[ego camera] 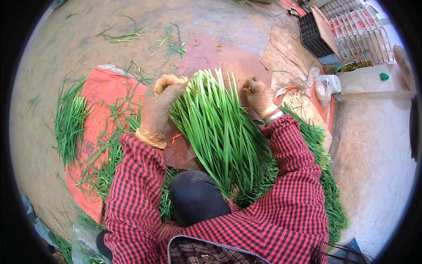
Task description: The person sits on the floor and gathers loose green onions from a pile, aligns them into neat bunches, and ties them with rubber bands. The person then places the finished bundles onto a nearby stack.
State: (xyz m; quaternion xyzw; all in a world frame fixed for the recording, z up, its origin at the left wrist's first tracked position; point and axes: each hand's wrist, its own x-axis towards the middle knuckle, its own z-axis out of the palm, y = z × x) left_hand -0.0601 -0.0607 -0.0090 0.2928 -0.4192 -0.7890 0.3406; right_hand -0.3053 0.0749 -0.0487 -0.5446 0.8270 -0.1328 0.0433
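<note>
A large bundle of green garlic chives [224, 132] lies before me on a reddish-brown sheet [227, 52], its pale cut ends pointing away from me. My left hand [158, 102], in a soiled tan glove, is at the upper left of the bundle, thumb and fingers curled together by the pale ends; a thin brownish strand runs from the fingertips over the stems. To the right of the bundle, apart from its stems, my right hand [258, 94] is gloved too, with curled fingers; whether something thin is between them cannot be told. A red tie [174, 139] shows left of the bundle.
Loose chives lie on an orange-red sack [95, 115], with a small pile [71, 128] at its left. More chives [329, 188] are stacked along my right side. A black crate [315, 34], wire baskets [361, 34] and a white roll [331, 83] stand upper right.
</note>
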